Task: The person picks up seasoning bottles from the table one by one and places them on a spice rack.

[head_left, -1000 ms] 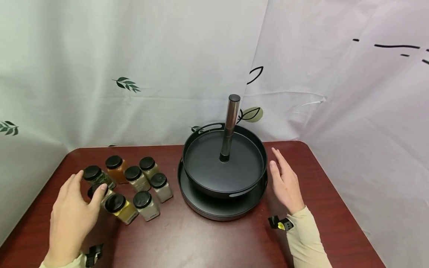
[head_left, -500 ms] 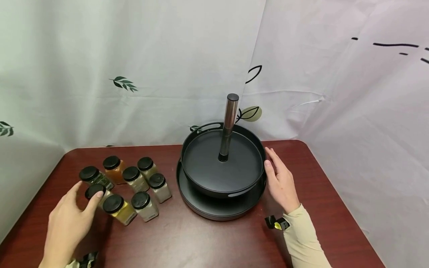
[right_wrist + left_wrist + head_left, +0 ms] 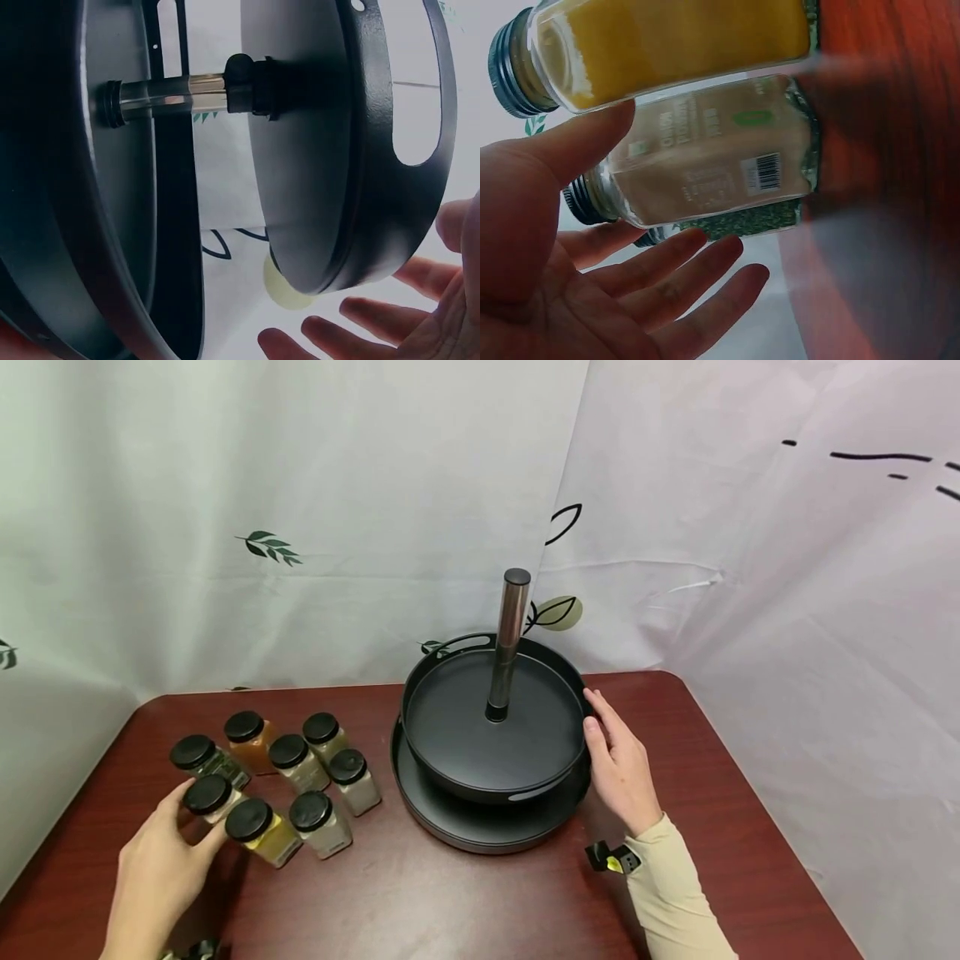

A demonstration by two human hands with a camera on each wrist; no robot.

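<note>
In the head view my left hand (image 3: 161, 864) reaches around a small glass jar of beige powder with a black lid (image 3: 208, 795). The left wrist view puts the thumb on one side of this beige jar (image 3: 712, 154) and the loosely extended fingers on the other; firm contact cannot be told. A yellow-powder jar (image 3: 272, 839) stands right beside the thumb. My right hand (image 3: 621, 768), fingers extended, lies against or very near the right side of a black two-tier turntable rack's upper tray (image 3: 450, 735). A metal post (image 3: 506, 647) rises from that tray.
Several more black-lidded spice jars cluster here, including an orange one (image 3: 255, 747), a green-herb one (image 3: 213, 768) and a pale one (image 3: 326, 835). The rack's lower tray (image 3: 450, 827) rests on the reddish-brown table (image 3: 420, 910). A white curtain (image 3: 375, 485) hangs behind.
My left hand has shifted from above the jars to around the beige jar. My right hand has moved left, up to the upper tray's edge. The view has shifted slightly.
</note>
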